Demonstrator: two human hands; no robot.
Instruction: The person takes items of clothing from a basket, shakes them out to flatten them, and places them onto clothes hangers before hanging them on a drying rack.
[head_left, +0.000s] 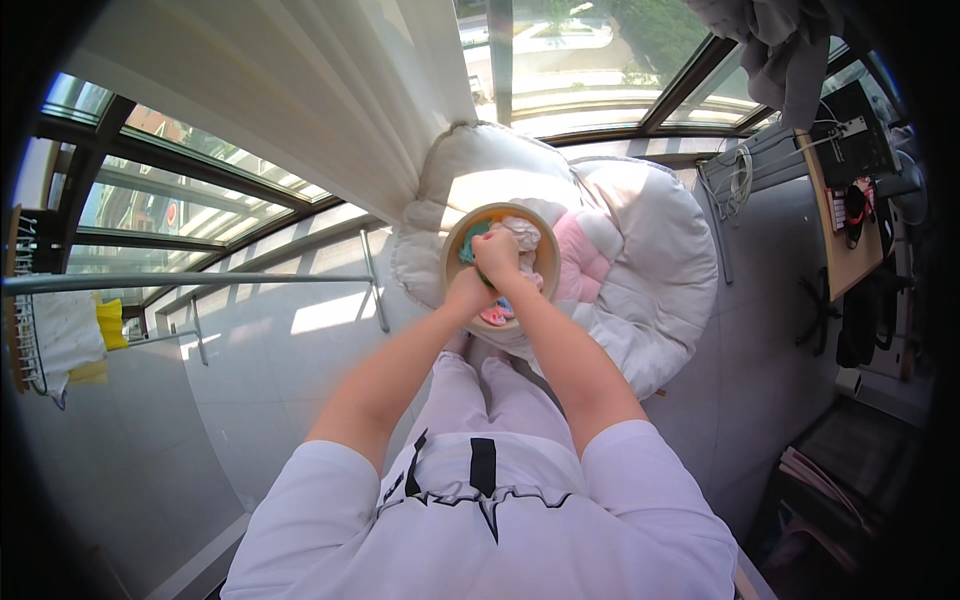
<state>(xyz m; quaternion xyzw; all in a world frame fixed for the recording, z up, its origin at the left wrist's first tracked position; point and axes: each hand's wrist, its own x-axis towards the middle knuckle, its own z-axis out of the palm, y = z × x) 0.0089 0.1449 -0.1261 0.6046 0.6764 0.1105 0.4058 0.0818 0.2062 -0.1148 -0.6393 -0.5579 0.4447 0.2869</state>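
Observation:
Both my hands are together over a round, pale yellow basin (553, 289) that holds several small pieces of crumpled cloth. My right hand (497, 253) is curled, with a teal-green cloth (470, 238) bunched at its fingers. Just below and touching it is my left hand (472, 289), its fingers mostly hidden; a bit of green shows between the two hands. A pale pinkish-white cloth (523, 232) lies to the right in the basin. Red-pink cloth (493, 316) with some blue beside it shows near the basin's front rim.
Under and around the basin spreads a large white cushion (660, 247), with a pink-and-white pillow (583, 259) on it. A metal rack bar (187, 282) runs along the left, with cloths (71, 330) hanging at its end. A desk (844, 225) with cables stands right; curtains (322, 82) hang by the windows.

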